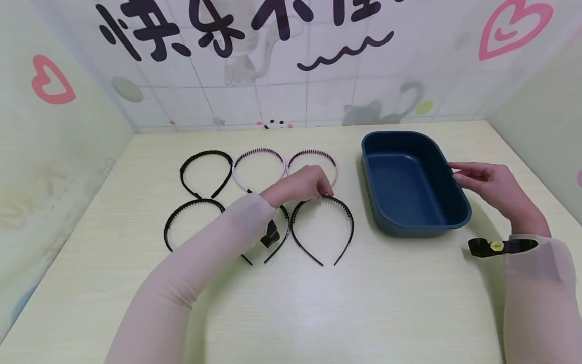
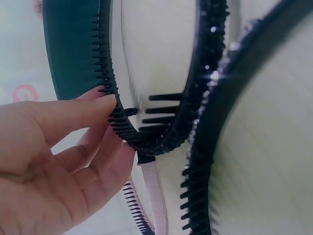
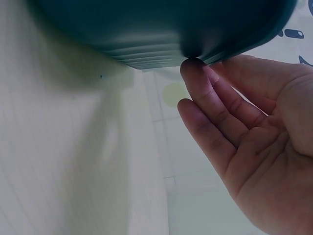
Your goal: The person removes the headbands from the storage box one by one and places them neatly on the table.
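Observation:
My left hand [image 1: 308,183] pinches the top of a black toothed headband [image 1: 352,221], whose two ends point toward me. In the left wrist view the thumb and fingers of that hand [image 2: 73,152] close on the band's comb teeth [image 2: 101,54]. To the right stands a dark blue rectangular bin [image 1: 377,215]. My right hand [image 1: 493,187] holds its right rim between thumb and fingers; the right wrist view shows a fingertip against the outer wall [image 3: 151,56].
Another black headband [image 1: 288,222] lies partly under my left forearm, a further one [image 1: 169,222] to its left. Behind them are a black headband [image 1: 183,174] and two pink-edged ones [image 1: 234,169]. A patterned backdrop [image 1: 282,101] borders the table [image 1: 364,303].

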Tool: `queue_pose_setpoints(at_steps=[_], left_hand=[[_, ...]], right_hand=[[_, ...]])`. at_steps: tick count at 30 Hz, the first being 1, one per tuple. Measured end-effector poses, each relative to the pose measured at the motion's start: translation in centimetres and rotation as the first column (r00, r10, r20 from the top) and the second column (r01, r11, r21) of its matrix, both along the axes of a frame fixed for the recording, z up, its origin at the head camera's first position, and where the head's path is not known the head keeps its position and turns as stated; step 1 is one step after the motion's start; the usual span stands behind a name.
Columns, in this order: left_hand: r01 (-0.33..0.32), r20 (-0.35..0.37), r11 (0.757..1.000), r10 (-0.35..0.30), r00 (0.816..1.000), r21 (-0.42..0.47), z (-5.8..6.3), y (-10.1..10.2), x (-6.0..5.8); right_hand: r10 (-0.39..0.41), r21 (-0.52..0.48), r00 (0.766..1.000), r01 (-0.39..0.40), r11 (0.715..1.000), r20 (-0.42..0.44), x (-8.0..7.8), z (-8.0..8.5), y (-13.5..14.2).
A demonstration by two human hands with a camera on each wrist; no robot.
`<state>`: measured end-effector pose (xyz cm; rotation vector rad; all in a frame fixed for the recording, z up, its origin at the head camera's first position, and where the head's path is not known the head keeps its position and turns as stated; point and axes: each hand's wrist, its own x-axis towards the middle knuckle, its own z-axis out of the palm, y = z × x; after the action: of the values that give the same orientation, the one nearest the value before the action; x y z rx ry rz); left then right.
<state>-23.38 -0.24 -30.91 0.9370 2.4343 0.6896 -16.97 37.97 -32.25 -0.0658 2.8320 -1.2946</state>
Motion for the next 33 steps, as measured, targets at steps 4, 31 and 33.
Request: queue_pose_setpoints(at_steps=[4, 31, 33], left_hand=[[-0.004, 0.002, 1.000, 0.004, 1.000, -0.004, -0.08, 0.00, -0.03], [-0.007, -0.018, 1.000, 0.006, 1.000, -0.028, -0.59, 0.11, -0.02], [-0.003, -0.021, 1.000, 0.002, 1.000, -0.029, -0.61, 0.11, 0.04]], right_hand=[[0.002, 0.007, 1.000, -0.002, 1.000, -0.004, 0.03, 0.04, -0.04], [0.011, -0.020, 1.000, -0.012, 1.000, -0.019, 0.07, 0.06, -0.17], [0.011, -0.019, 1.000, -0.012, 1.000, -0.018, 0.09, 0.10, -0.22]])
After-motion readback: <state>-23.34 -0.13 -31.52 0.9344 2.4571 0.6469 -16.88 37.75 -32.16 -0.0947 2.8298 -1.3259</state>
